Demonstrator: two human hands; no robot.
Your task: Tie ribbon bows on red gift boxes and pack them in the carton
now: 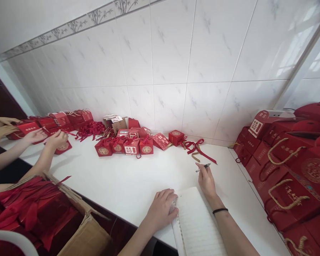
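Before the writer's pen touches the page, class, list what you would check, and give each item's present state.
1. Right hand grips pen: ok.
2. Left hand pins notebook at its spine: ok.
3. Pen tip over the page: not ok, it is above the bare table.
4. Page free of clutter: ok.
5. Pen tip out: cannot tell.

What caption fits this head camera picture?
Right hand holds a pen, left hand rests on a notebook.

The notebook (196,224) runs off the bottom edge; its lined page's writing is unreadable.
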